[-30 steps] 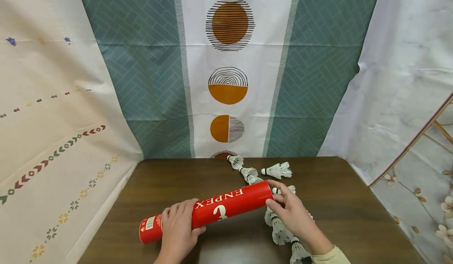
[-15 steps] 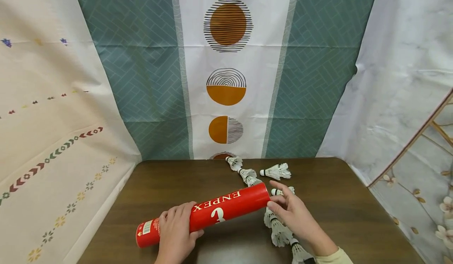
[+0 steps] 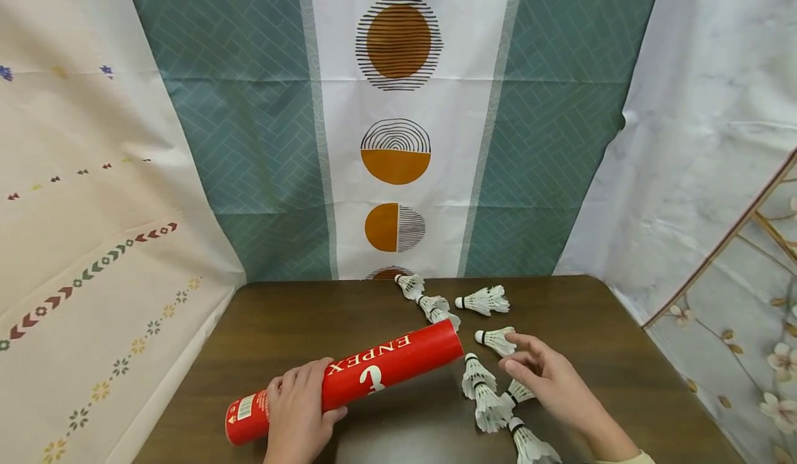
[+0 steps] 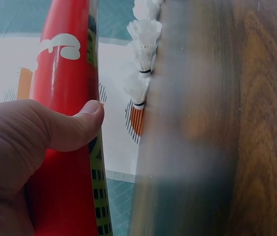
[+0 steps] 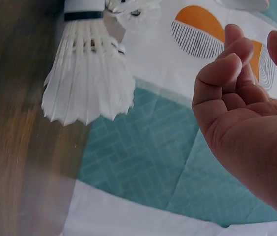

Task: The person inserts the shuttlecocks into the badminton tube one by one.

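Note:
My left hand [image 3: 301, 409] grips a red shuttlecock tube [image 3: 398, 364] printed ENPEX, which slants with its right end higher. In the left wrist view the thumb lies across the tube [image 4: 62, 187]. Right of the tube my right hand [image 3: 551, 377] hovers with loosely bent fingers, and the right wrist view shows nothing held in it. Its fingertips are close to a white feather shuttlecock [image 3: 496, 339]; whether they touch it I cannot tell. Another shuttlecock [image 3: 518, 391] lies partly behind this hand. Whether anything is inside the tube is hidden.
Several more shuttlecocks lie on the dark wooden table [image 3: 299, 319]: a nested pair [image 3: 488, 398], one near the front [image 3: 530, 443], one farther back [image 3: 484, 301] and a row [image 3: 436, 308] toward the rear edge. Patterned cloths [image 3: 261, 139] hang behind and at both sides.
My right hand has left the tube's right end and moved right, toward the shuttlecocks. The tube, still in my left hand, has shifted slightly left and down in the head view.

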`<control>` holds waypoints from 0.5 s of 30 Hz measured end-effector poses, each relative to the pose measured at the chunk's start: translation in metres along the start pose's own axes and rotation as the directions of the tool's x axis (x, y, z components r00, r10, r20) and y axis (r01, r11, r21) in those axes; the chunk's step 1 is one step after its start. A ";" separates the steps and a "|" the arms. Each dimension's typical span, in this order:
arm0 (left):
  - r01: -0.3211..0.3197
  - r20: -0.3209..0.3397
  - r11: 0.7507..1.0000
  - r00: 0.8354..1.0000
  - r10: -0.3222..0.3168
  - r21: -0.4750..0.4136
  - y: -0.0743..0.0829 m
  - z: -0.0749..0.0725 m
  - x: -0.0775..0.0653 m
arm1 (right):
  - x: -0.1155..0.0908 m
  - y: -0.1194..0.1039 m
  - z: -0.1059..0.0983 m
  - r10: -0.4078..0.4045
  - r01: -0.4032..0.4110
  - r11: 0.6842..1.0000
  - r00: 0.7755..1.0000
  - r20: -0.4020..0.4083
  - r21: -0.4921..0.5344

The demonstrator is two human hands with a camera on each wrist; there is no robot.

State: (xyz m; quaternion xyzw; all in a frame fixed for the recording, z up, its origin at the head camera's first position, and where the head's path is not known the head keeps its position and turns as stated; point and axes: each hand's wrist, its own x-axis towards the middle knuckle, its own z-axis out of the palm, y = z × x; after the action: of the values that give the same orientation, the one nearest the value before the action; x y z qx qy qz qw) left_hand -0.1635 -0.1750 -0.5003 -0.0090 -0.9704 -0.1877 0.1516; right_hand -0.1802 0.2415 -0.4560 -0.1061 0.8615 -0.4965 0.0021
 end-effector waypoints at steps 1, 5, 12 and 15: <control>0.000 0.001 1.000 1.000 0.000 0.001 0.000 0.000 0.000 | -0.001 0.002 -0.002 -0.004 0.004 1.000 1.000 0.008 -0.014; -0.001 0.003 1.000 1.000 0.001 0.005 -0.001 -0.001 0.000 | -0.005 0.012 -0.010 -0.024 0.027 0.998 0.997 0.072 -0.048; -0.004 0.010 1.000 1.000 0.004 0.010 -0.001 -0.002 -0.001 | -0.015 0.029 -0.024 -0.078 0.096 0.993 0.974 0.212 -0.074; -0.003 0.014 1.000 1.000 0.002 0.015 -0.001 -0.002 -0.001 | -0.018 0.034 -0.028 -0.065 0.080 0.996 0.959 0.278 -0.043</control>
State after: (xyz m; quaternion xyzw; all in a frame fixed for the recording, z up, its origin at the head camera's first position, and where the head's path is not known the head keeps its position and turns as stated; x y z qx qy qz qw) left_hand -0.1622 -0.1769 -0.4995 -0.0103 -0.9728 -0.1803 0.1452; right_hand -0.1716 0.2857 -0.4730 -0.2057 0.8614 -0.4533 0.1011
